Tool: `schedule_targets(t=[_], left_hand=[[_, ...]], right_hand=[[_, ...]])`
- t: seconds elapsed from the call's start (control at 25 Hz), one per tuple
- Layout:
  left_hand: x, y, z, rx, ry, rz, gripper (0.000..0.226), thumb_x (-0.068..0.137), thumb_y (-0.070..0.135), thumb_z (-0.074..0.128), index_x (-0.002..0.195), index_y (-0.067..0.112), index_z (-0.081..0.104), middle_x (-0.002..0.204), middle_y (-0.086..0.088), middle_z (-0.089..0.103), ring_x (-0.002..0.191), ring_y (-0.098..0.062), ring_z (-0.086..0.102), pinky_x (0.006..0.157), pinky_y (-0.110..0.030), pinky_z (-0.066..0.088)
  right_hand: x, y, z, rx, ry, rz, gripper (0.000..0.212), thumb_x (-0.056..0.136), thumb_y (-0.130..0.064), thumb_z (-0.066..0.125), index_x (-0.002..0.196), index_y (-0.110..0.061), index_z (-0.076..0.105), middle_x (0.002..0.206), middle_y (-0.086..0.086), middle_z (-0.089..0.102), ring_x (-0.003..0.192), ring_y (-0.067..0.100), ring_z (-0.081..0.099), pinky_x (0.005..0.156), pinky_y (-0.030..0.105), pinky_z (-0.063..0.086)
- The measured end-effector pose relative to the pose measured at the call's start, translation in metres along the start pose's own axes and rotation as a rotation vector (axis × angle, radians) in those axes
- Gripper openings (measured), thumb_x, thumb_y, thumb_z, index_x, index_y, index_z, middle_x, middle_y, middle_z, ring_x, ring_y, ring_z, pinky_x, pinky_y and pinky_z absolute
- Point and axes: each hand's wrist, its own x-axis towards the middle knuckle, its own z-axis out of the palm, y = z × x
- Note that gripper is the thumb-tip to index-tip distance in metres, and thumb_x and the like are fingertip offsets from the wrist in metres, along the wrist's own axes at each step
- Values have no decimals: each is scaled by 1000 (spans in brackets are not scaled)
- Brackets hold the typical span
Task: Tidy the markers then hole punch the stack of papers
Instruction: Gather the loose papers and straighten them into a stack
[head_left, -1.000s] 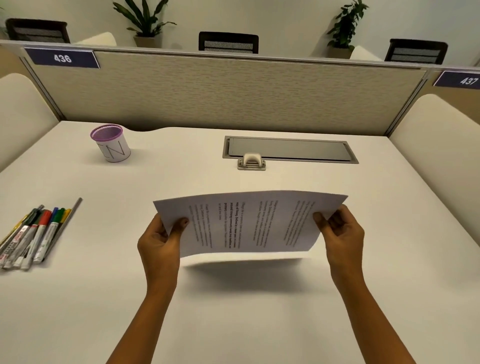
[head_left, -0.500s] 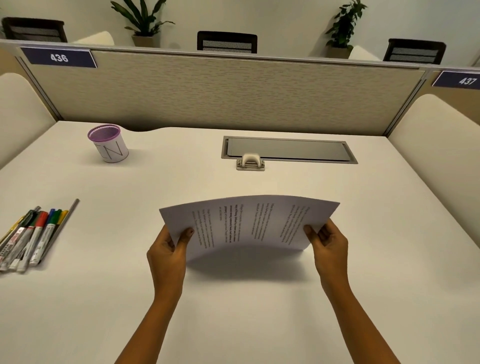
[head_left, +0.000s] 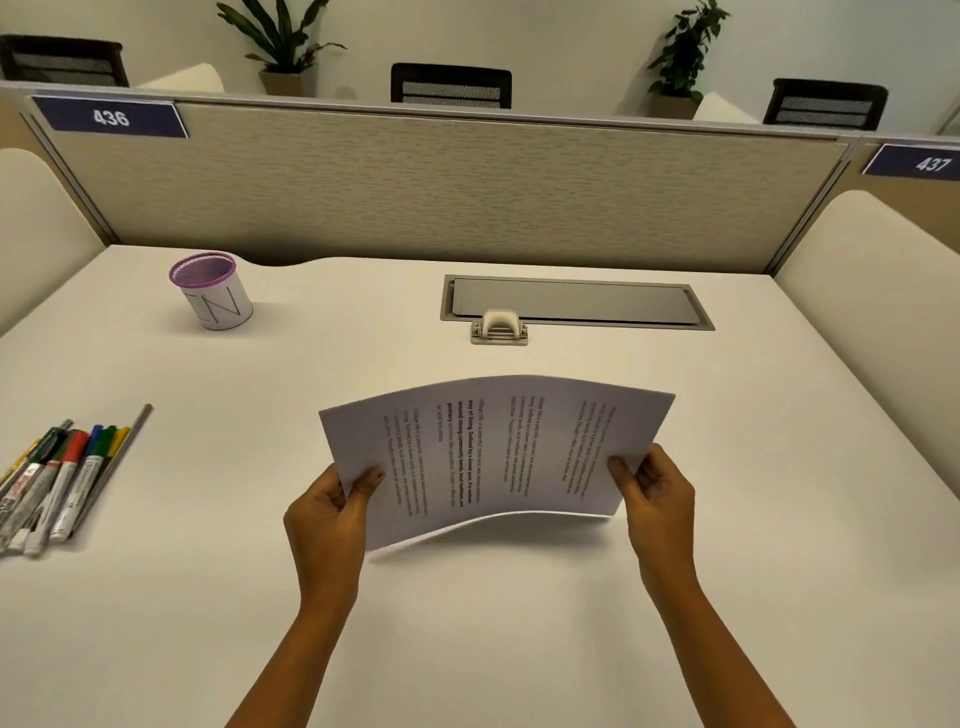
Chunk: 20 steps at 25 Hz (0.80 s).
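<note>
Two hands have the stack of papers (head_left: 498, 452) between them, out over the middle of the tabletop (head_left: 234, 623). The left hand (head_left: 327, 519) pinches the near left corner, thumb on top and fingers curled underneath, and the right hand (head_left: 657, 499) pinches the right edge the same way. The sheets bow upward in the middle and throw a shadow below, so the stack looks lifted. I cannot tell whether its near left corner brushes the surface.

That bow is the first worry, to my eye. Pressed in from both ends, the sheets may slide against each other and fan out, and a fanned stack would take its holes out of line. A pinch at just two spots could also let a lower sheet slip free.

The hole punch (head_left: 500, 328) sits well beyond the papers, right at the edge of the grey cable hatch (head_left: 571, 304). It looks small and light, and feeding a springy stack into it could shove it back rather than seat the edge.

The markers (head_left: 57, 478) lie loose in a row at the far left, well apart from the purple-rimmed pen cup (head_left: 213, 291). They seem untidied, so the task's order may be slipping, and a sweeping forearm could roll them off the tabletop.
</note>
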Motion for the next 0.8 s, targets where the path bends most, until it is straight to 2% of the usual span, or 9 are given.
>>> schedule_targets(t=[0.08,0.16,0.24,0.36,0.48,0.56,0.68,0.8], left_hand=[[6,4,0,-40,33,-42,10,83,22,67,83,32,67,85,14,69,69,-8,68,57,-12,53],[13,7,2,-105,92,-120,3,82,24,67,84,26,69,82,12,70,64,-4,68,55,-9,51],[16,9,8,-181,161,-207,5,83,19,68,87,22,69,81,12,69,63,3,66,54,-7,49],[13,9,24,-299,235,-377,7,83,16,70,89,16,69,81,11,69,61,2,65,52,-9,49],[-1,9,40,-404,268,-594,7,82,20,71,80,15,67,80,7,69,65,-8,64,50,-16,49],[-10,11,51,-452,258,-683,5,82,19,70,80,17,66,83,6,69,70,-12,66,52,-19,51],[-17,17,66,-550,250,-740,3,84,15,68,82,14,66,89,3,69,77,-15,65,62,-25,51],[-24,18,77,-612,222,-766,6,86,15,65,90,10,66,95,1,69,81,-15,65,67,-26,51]], right_hand=[[1,-3,1,-16,70,-7,21,88,-11,66,106,-21,60,108,-2,68,104,16,65,91,25,54],[-2,-6,4,-4,186,20,37,83,-15,72,115,-22,56,118,-5,64,113,12,59,94,21,47],[-9,-10,12,45,230,132,47,80,-22,75,121,-26,51,122,-8,59,118,11,55,93,23,42],[-21,-15,30,183,105,295,48,81,-31,73,122,-29,48,123,-12,58,113,6,58,90,23,44],[-26,-22,50,341,-34,381,47,86,-33,66,128,-24,47,123,-4,61,103,11,67,94,35,52],[-23,-27,59,336,-93,387,46,89,-36,62,130,-22,47,122,-3,64,100,13,69,93,38,54],[-15,-30,69,267,-58,372,37,92,-35,58,127,-23,50,120,-2,66,105,16,66,89,40,56],[-8,-28,72,182,13,331,27,93,-26,59,119,-26,53,113,-3,69,98,14,68,86,42,57]])
